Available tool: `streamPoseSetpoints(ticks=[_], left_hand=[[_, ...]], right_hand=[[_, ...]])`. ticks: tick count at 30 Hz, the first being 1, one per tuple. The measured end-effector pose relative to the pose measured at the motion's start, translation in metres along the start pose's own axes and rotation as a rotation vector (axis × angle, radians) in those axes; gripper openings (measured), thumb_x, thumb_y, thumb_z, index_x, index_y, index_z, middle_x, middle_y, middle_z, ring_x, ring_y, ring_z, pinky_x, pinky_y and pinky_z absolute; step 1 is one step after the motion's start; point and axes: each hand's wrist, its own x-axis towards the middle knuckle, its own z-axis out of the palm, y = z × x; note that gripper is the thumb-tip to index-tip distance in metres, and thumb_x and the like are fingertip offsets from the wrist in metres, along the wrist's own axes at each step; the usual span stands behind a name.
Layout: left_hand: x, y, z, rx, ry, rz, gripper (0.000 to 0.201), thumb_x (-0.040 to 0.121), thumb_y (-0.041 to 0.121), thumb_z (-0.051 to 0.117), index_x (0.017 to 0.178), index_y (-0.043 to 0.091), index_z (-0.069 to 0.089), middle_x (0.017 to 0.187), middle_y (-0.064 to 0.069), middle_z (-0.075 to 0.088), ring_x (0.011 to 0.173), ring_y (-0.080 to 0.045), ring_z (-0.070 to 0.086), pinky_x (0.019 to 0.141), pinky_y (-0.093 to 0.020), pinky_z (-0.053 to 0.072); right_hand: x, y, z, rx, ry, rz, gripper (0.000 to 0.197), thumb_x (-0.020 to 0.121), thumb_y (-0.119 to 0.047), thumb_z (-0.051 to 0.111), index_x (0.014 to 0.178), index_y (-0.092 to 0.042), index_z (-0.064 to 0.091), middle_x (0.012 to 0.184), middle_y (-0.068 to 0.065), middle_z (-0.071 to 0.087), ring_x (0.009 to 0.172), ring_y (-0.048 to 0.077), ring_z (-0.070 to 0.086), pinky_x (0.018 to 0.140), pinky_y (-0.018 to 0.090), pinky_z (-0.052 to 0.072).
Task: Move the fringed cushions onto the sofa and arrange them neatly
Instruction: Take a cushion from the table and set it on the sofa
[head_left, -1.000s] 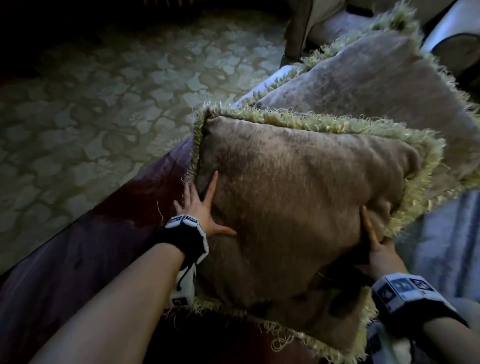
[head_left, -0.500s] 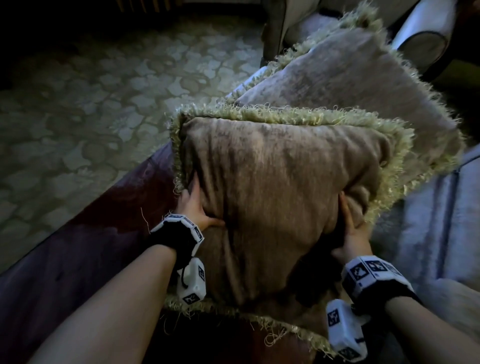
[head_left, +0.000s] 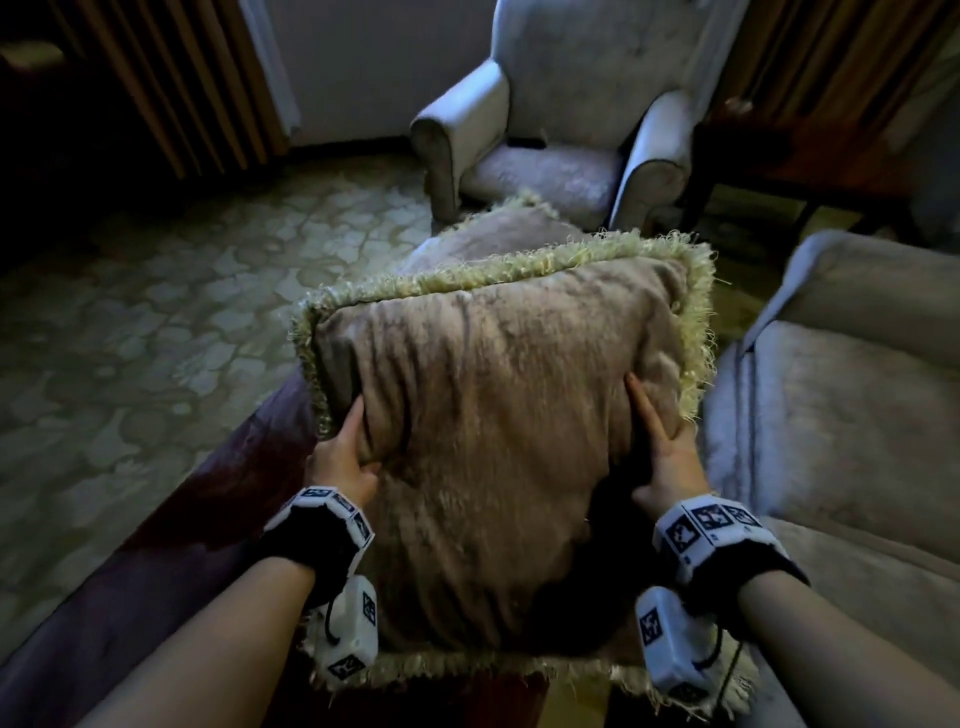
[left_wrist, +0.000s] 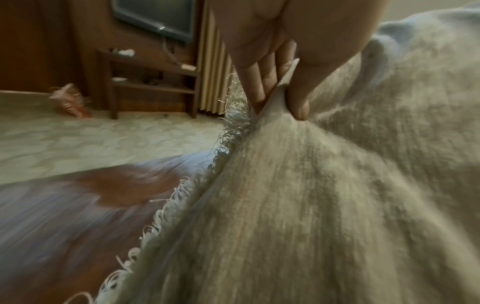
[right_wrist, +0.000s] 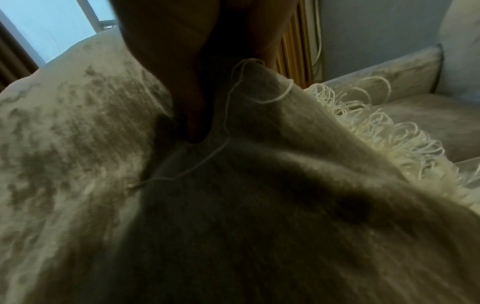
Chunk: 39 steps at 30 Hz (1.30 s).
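- A brown fringed cushion (head_left: 483, 441) is held up between both hands, its pale green-yellow fringe (head_left: 467, 273) running along the far edge and down the side beyond the right hand.
- The left hand (head_left: 345, 454) grips the cushion's left edge, thumb pressed into the front face and fingers (left_wrist: 259, 82) tucked behind the fabric; the left wrist view shows the cloth pinched between them.
- The right hand (head_left: 662, 452) clamps the cushion's right side, a finger lying along the front face; the right wrist view shows a thumb (right_wrist: 192, 107) dug into a fold, with a loose thread (right_wrist: 228, 115) trailing across the fabric.
- A second fringed cushion (head_left: 488, 236) lies just beyond the held one, farther from the hands and partly hidden by it.
- Below the left forearm runs a dark purplish-brown surface (head_left: 156, 587), over which the held cushion's near edge hangs.
- To the right of the right hand sits the pale sofa (head_left: 841, 415), its seat cushions near the held cushion's fringe.
- Ahead of both hands, past the cushions, stands a pale armchair (head_left: 561, 130) on a patterned carpet (head_left: 130, 338).
- Seen from the left wrist: a wooden shelf unit (left_wrist: 153, 86) and a dark screen (left_wrist: 155, 18) well beyond the left hand.
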Motion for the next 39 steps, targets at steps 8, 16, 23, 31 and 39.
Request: streamPoseSetpoints(ticks=[8,16,23,31,39], left_hand=[[-0.042,0.159,0.019,-0.010,-0.010,0.272,0.089,0.075,0.004,0.068,0.145,0.032,0.022,0.116,-0.028,0.064,0.109,-0.039,0.061,0.099,-0.042,0.048],[-0.131,0.362,0.154,0.036,-0.203,0.607,0.088,0.076,0.004,0.068,0.146,0.031,0.021,0.109,-0.028,0.066,0.102,-0.041,0.063,0.089,-0.040,0.050],[-0.263,0.511,0.314,0.066,-0.468,0.932,0.086,0.078,0.001,0.066,0.145,0.032,0.022,0.117,-0.024,0.065,0.109,-0.039,0.060,0.094,-0.038,0.047],[-0.415,0.575,0.451,0.170,-0.780,1.291,0.090,0.075,-0.001,0.064,0.143,0.039,0.022,0.100,-0.025,0.070,0.098,-0.039,0.065,0.089,-0.042,0.052],[-0.493,0.560,0.530,0.227,-0.977,1.523,0.095,0.076,-0.002,0.062,0.139,0.044,0.009,0.097,-0.025,0.069,0.088,-0.041,0.067,0.079,-0.043,0.055]], right_hand=[[-0.059,0.092,-0.116,0.127,0.271,0.110,0.109,0.072,0.011,0.062,0.127,-0.058,-0.002,0.144,0.018,0.022,0.138,0.037,0.028,0.113,0.036,0.028],[-0.162,0.276,-0.222,0.158,0.562,0.423,0.116,0.068,0.008,0.070,0.131,-0.058,-0.002,0.154,0.015,0.004,0.143,0.036,0.018,0.112,0.037,0.027],[-0.301,0.427,-0.260,0.283,0.827,0.797,0.108,0.071,-0.002,0.073,0.131,-0.053,0.000,0.151,0.017,0.014,0.141,0.036,0.019,0.116,0.041,0.019],[-0.440,0.501,-0.223,0.396,1.099,1.237,0.114,0.066,0.002,0.078,0.131,-0.052,0.002,0.147,0.021,0.020,0.140,0.037,0.024,0.115,0.042,0.022],[-0.502,0.522,-0.163,0.376,1.235,1.506,0.117,0.059,0.004,0.081,0.140,-0.037,0.007,0.145,0.028,0.022,0.140,0.039,0.022,0.116,0.038,0.019]])
